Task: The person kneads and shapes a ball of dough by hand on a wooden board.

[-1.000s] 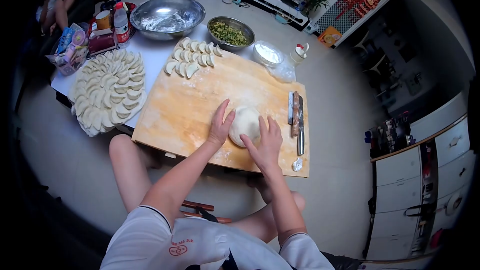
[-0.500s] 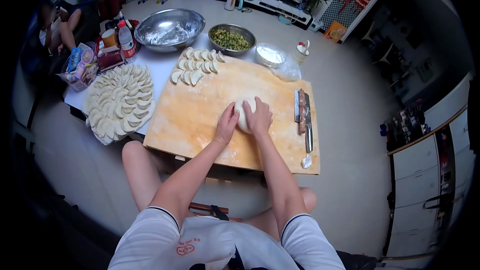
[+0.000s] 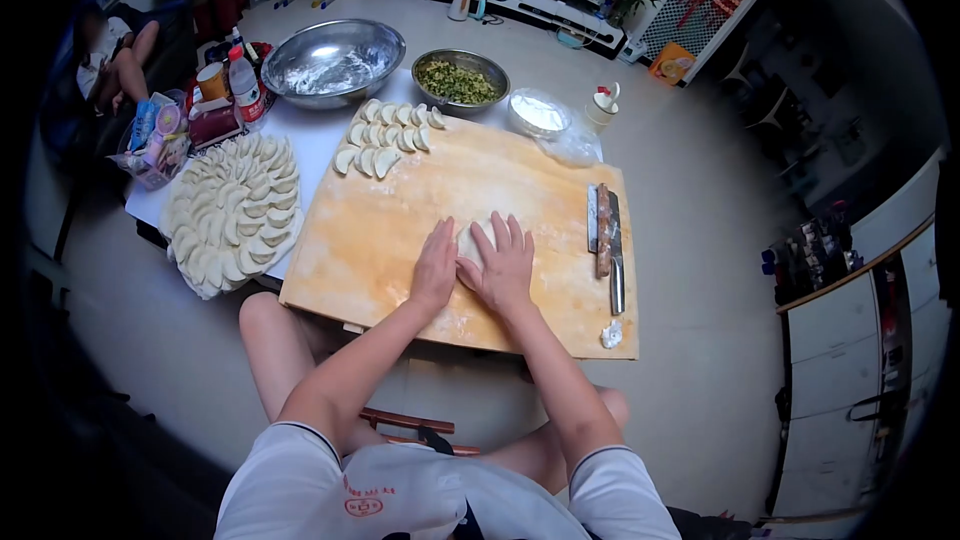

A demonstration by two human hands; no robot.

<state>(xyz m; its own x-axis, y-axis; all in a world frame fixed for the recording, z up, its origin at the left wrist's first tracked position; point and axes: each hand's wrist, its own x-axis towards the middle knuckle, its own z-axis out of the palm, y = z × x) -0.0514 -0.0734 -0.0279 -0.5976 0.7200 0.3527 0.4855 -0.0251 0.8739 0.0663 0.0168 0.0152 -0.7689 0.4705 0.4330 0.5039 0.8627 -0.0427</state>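
A ball of white dough (image 3: pixel 478 240) lies on the floured wooden board (image 3: pixel 350 250), mostly covered by my hands. My left hand (image 3: pixel 436 268) rests along the dough's left side, its fingers stretched forward and close together. Over the right part of the dough, my right hand (image 3: pixel 505 265) lies flat with fingers spread and the thumb reaching toward my left hand. Neither hand wraps around it. Formed dumplings (image 3: pixel 377 136) sit in rows at the board's far left corner. Along the right edge lie a knife (image 3: pixel 616 255) and a rolling pin (image 3: pixel 603 230).
A round tray of dumplings (image 3: pixel 235 210) stands left of the board. Behind are a large metal bowl (image 3: pixel 335 90), a bowl of green filling (image 3: pixel 461 80) and a bowl of white flour (image 3: pixel 540 113). A bottle (image 3: pixel 244 88) stands far left; a seated person (image 3: pixel 120 60) is beyond.
My hands have shifted slightly left and nearer to me. The right hand has gone from cupping the dough to lying flat across it, and less dough shows. The camera view has tilted slightly.
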